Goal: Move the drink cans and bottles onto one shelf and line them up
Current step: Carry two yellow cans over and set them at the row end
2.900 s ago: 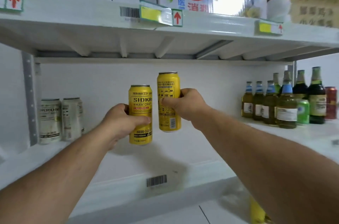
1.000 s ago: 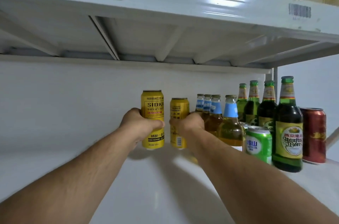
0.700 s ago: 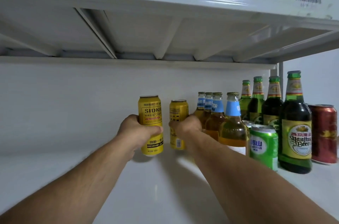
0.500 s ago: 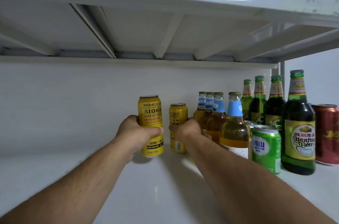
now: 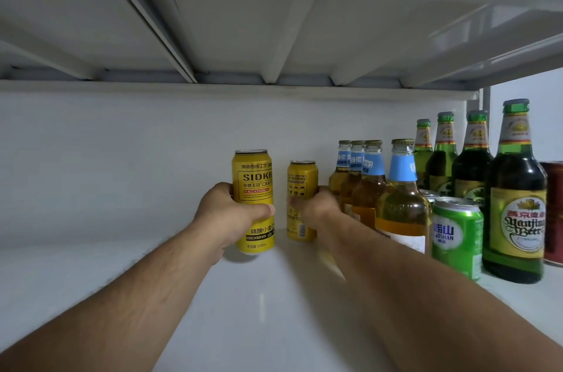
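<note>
Since half a second ago both cans have come lower and farther back on the white metal shelf (image 5: 91,280); the right-hand can now appears to rest on the shelf surface, while the left one sits at or just above it, contact not clear.

My left hand (image 5: 227,216) is clasped round the middle of the tall yellow aluminium can marked SIDKR (image 5: 253,176), thumb across the front, arm stretched forward from the near left. My right hand (image 5: 315,207) grips the second yellow aluminium can (image 5: 301,179), farther in, fingers on its left face, forearm running diagonally from the near right. Both cans stand upright, near each other but apart.

Just right of the second can stands a row of amber glass bottles with blue neck labels (image 5: 402,188), smooth and rounded. Farther right: a row of dark green glass bottles with gold labels (image 5: 515,207), a green aluminium can (image 5: 457,234) at the near side, a red can (image 5: 554,207) at the frame edge. Ribbed white steel underside of the upper shelf (image 5: 243,21) overhead.
</note>
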`<state>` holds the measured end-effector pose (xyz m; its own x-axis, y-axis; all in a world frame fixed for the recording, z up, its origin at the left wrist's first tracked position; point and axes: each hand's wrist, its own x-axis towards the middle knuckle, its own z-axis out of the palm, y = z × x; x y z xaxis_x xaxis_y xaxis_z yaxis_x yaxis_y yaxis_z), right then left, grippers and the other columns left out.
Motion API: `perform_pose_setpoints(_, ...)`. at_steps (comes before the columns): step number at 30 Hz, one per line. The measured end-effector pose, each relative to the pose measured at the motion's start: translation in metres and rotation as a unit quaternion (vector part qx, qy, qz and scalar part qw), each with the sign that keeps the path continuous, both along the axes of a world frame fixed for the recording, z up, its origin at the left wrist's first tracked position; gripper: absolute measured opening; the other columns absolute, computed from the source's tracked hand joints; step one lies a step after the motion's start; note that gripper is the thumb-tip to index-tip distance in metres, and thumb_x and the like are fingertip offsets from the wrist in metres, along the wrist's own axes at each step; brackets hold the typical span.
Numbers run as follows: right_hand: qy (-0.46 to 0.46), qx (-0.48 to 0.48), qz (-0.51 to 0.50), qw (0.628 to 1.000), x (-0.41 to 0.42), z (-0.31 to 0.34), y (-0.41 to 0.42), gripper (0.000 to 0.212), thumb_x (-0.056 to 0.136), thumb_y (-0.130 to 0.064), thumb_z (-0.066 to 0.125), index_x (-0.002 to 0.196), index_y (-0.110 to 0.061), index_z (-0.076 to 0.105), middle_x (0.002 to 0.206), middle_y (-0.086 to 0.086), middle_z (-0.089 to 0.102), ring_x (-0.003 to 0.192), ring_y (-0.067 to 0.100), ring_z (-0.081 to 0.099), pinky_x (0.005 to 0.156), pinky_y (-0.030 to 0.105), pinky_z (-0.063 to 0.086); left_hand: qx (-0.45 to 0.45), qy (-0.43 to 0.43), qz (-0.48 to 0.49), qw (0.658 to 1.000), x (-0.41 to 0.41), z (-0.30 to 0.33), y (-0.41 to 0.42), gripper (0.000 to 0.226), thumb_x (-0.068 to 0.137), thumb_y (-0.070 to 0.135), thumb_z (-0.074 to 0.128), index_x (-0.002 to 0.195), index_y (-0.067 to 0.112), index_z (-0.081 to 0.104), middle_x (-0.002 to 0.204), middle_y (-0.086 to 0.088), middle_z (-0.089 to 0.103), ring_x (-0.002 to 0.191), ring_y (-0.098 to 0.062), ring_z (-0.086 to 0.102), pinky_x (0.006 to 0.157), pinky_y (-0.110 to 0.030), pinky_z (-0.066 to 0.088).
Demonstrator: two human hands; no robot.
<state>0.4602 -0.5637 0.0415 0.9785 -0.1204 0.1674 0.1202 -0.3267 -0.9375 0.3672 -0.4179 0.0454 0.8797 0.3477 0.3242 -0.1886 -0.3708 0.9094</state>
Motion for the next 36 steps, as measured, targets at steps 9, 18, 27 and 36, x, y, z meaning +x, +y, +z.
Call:
perform_pose_setpoints(9,0.016,-0.129,0.022,0.991,-0.031,0.005,-0.017,0.039,0.092,-0.014,0.064,0.128,0.000,0.059,0.130,0.018,0.062,0.120,0.033,0.060,0.092,0.037,0.051,0.008,0.004,-0.001,1.000,-0.006,-0.003,-0.006,0.042,0.072,0.019,0.092,0.105,0.020,0.067,0.098,0.003,0.072,0.093,-0.020,0.071,0.089,-0.041,0.056)
perform_pose_setpoints(18,-0.042,-0.213,0.121,0.969,-0.094,-0.003,-0.048,0.036,0.098,-0.017,0.063,0.132,-0.016,0.054,0.109,0.000,0.049,0.110,0.020,0.054,0.086,0.025,0.042,-0.004,0.016,-0.015,1.000,-0.005,0.003,-0.025,0.043,0.067,0.016,0.094,0.101,0.021,0.068,0.098,-0.001,0.076,0.091,-0.023,0.074,0.092,-0.048,0.059)
perform_pose_setpoints(27,-0.079,-0.366,0.159,0.913,-0.109,-0.024,-0.062,0.030,0.090,-0.021,0.056,0.119,-0.022,0.063,0.107,0.002,0.068,0.094,0.022,0.063,0.081,0.029,0.052,0.007,0.046,-0.037,0.998,0.015,0.003,-0.063,0.049,0.065,0.015,0.095,0.106,0.017,0.067,0.101,-0.004,0.076,0.092,-0.025,0.075,0.090,-0.049,0.061)
perform_pose_setpoints(36,-0.082,-0.386,0.157,0.905,-0.125,-0.026,-0.073,0.037,0.095,-0.022,0.059,0.130,-0.017,0.052,0.119,0.005,0.065,0.103,0.023,0.062,0.084,0.030,0.052,0.002,0.063,-0.038,0.997,0.027,-0.006,-0.075,0.050,0.064,0.014,0.096,0.103,0.018,0.064,0.102,-0.005,0.075,0.096,-0.028,0.073,0.092,-0.050,0.060)
